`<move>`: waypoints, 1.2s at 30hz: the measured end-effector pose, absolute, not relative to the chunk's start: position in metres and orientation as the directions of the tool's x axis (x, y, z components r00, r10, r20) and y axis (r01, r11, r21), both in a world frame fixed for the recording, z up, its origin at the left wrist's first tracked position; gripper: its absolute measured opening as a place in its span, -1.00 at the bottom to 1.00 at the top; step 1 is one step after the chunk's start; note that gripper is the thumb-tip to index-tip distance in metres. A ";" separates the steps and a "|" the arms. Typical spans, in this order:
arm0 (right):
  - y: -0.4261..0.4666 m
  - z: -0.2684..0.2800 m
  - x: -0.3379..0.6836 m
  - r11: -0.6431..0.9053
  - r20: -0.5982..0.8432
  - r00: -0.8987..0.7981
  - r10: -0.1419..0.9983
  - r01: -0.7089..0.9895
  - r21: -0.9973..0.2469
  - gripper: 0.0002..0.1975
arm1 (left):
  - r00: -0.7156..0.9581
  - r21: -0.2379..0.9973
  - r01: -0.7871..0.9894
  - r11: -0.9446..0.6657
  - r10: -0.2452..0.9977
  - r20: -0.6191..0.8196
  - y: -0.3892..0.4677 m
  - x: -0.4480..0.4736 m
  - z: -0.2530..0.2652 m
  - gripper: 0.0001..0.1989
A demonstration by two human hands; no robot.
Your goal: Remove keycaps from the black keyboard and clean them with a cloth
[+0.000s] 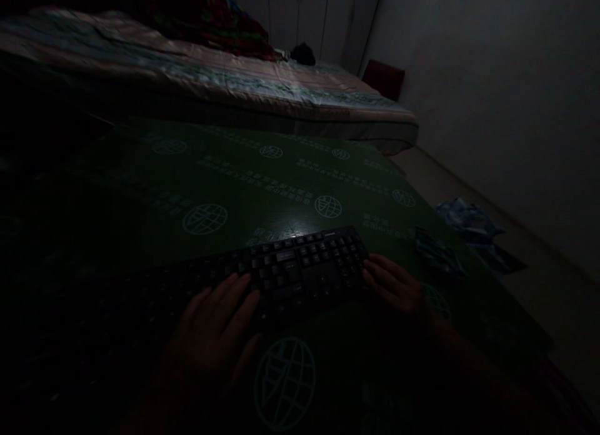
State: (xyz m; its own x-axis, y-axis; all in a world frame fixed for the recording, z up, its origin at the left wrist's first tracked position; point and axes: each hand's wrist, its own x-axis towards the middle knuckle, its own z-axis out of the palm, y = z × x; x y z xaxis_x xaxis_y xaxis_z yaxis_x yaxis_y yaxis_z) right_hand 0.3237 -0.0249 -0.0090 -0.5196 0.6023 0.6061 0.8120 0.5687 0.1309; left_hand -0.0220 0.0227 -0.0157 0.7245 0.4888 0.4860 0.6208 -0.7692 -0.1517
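Note:
A black computer keyboard lies at a slant on a green table top printed with globe logos and lettering. My left hand rests over its middle, fingers stretched out and apart on the keys, holding nothing. At the keyboard's right end, the fingertips of my right hand touch the edge; those fingers are extended, and the thumb is hidden. The left part of the keyboard fades into deep shadow, so its far end is hard to make out.
A crumpled plastic wrapper lies on the table's right side. More crumpled plastic is on the floor beyond it. Behind the table stands a bed with a patterned blanket. A pale wall rises at the right.

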 end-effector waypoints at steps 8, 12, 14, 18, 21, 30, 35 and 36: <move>-0.025 -0.018 0.321 0.540 0.650 -0.500 0.572 0.826 0.161 -0.72 | 0.710 -0.150 0.637 -0.756 0.499 0.496 0.021 -0.018 -0.012 -0.61; -0.024 -0.017 0.320 0.519 0.653 -0.485 0.582 0.840 0.161 -0.74 | 0.701 -0.130 0.640 -0.757 0.505 0.504 0.020 -0.016 -0.011 -0.61; -0.022 -0.016 0.321 0.543 0.652 -0.488 0.580 0.828 0.136 -0.75 | 0.686 -0.114 0.644 -0.756 0.505 0.524 0.020 -0.016 -0.011 -0.61; -0.024 -0.018 0.324 0.544 0.636 -0.454 0.624 0.837 0.063 -0.71 | 0.695 -0.120 0.642 -0.757 0.509 0.509 0.021 -0.017 -0.014 -0.61; -0.029 -0.020 0.325 0.525 0.614 -0.439 0.656 0.850 0.047 -0.65 | 0.705 -0.138 0.637 -0.758 0.501 0.502 0.021 -0.018 -0.015 -0.61; -0.027 -0.021 0.326 0.516 0.639 -0.316 0.701 0.844 -0.149 -0.69 | 0.685 -0.095 0.641 -0.761 0.513 0.517 0.021 -0.018 -0.017 -0.60; -0.025 -0.021 0.320 0.418 0.593 -0.097 0.799 0.798 -0.434 -0.77 | 0.686 -0.100 0.644 -0.759 0.514 0.515 0.019 -0.015 -0.014 -0.62; -0.025 -0.021 0.319 0.409 0.582 -0.075 0.810 0.784 -0.467 -0.78 | 0.690 -0.106 0.642 -0.759 0.512 0.512 0.019 -0.015 -0.014 -0.62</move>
